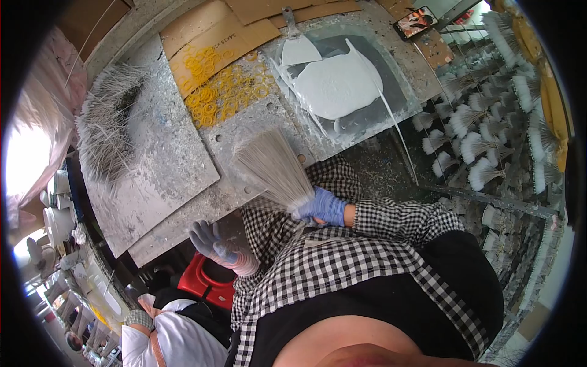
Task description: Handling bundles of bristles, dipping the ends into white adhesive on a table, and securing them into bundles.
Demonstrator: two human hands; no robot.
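Observation:
In my right hand (pixel 328 208), in a blue glove, is a fanned bundle of long thin grey strands (pixel 275 165). The fingers wrap its narrow white end in front of my apron. Its wide end spreads over the near edge of the grey board. My left hand (pixel 215 243), in a grey-palmed glove with a pink-striped cuff, is raised left of the bundle and below the board's edge. Its fingers are spread and nothing lies in it. Many yellow rubber bands (pixel 217 98) are scattered on the board and cardboard beyond the bundle.
A pool of white paste (pixel 339 85) with a wide scraper (pixel 298 46) lies at the back right. Loose strands (pixel 110 122) are heaped at left. A phone (pixel 415 22) sits at the far edge. Racks of white-tipped bundles (pixel 483 137) stand right. Lower left are a red stool (pixel 205 281) and another person (pixel 174 333).

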